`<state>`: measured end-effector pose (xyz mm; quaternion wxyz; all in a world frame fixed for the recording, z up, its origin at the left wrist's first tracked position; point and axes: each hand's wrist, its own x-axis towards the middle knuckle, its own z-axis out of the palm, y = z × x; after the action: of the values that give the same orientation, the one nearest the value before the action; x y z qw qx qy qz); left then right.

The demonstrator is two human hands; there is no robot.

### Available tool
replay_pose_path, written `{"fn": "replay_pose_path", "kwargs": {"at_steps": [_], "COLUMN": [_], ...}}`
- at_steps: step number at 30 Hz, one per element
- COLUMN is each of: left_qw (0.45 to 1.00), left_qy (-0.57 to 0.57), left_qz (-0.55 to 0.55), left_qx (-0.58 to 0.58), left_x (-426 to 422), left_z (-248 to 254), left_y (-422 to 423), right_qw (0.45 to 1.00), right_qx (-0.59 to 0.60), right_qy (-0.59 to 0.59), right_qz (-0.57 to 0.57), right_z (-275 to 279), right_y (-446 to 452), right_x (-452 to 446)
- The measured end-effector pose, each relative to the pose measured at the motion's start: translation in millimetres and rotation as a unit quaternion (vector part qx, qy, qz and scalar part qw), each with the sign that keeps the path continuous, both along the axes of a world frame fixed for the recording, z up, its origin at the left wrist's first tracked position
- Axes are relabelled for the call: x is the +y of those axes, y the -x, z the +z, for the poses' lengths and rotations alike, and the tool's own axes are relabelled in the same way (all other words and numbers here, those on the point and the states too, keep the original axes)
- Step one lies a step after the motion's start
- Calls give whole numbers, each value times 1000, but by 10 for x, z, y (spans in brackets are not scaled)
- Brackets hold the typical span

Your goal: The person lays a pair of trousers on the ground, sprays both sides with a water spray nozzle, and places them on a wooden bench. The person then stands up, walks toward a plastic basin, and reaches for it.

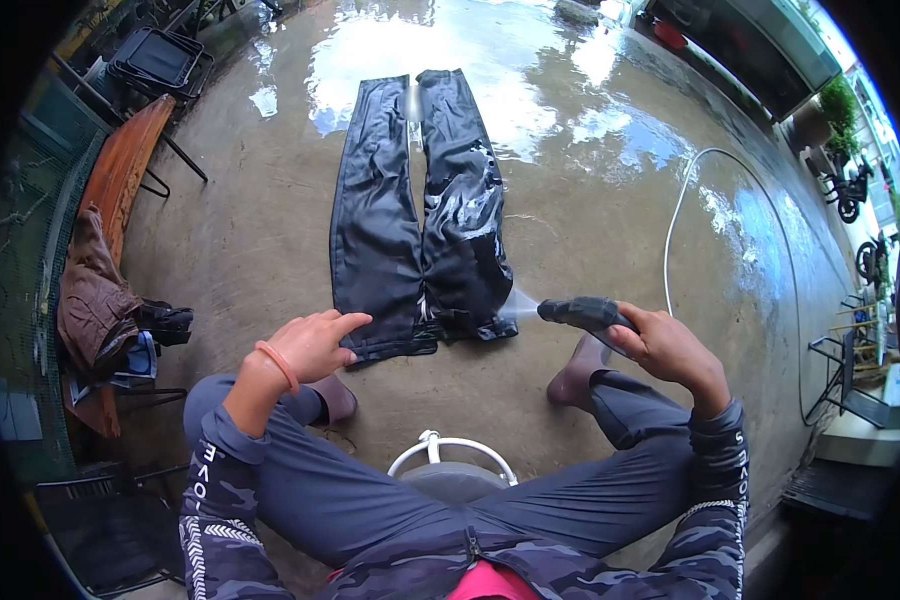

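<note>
A: Nearest: camo jacket. Grips?
B: Right hand closed round spray gun; left hand loosely spread, nothing visible in it, contact unclear.
A: Where're the black trousers?
B: Floor, ahead, left of spray gun; left hand nearer. Long axis runs forward, narrow ends pointing away.
</note>
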<state>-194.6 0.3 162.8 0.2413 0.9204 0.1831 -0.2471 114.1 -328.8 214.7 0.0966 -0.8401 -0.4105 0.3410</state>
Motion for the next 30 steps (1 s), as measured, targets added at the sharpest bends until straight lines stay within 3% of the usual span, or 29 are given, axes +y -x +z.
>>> {"fn": "replay_pose_path", "kwargs": {"at_steps": [5, 9, 11, 13, 15, 17, 19, 21, 24, 28, 30], "left_qw": [999, 987, 987, 986, 989, 998, 999, 996, 998, 999, 988], "left_qy": [24, 100, 83, 63, 72, 60, 3, 25, 22, 47, 77], "left_qz": [-36, -127, -139, -153, -69, 3, -49, -62, -37, 1, 82], "left_qx": [32, 1, 11, 22, 112, 29, -7, 56, 42, -5, -104], "left_x": [-47, 26, -5, -149, -338, -523, -717, -885, -1060, -978, -909], "left_z": [-161, -957, -1421, -1578, -1645, -2340, -2804, -3095, -3232, -3429, -3576], "left_y": [-96, -295, -547, -788, -991, -979, -928, -846, -596, -508, -528], "right_qw": [1000, 999, 1000, 1000, 999, 1000, 1000, 1000, 995, 993, 995], "right_qx": [-3, 1, 3, -1, -6, -9, -11, -9, -16, 0, 19], "right_qy": [-15, -30, 4, 17, 27, -11, -9, 1, 74, 63, 49], "right_qz": [-7, -15, 2, 20, 37, 18, 6, 2, 63, 98, 86], "right_z": [82, 117, 193, 221, 226, 215, 224, 208, 212, 159, 175], "right_y": [17, 29, 61, 76, 81, 92, 85, 78, 112, 203, 239], "right_x": [-12, 33, 75, 83, 107, 123, 168, 213, 333, 474, 533]}}
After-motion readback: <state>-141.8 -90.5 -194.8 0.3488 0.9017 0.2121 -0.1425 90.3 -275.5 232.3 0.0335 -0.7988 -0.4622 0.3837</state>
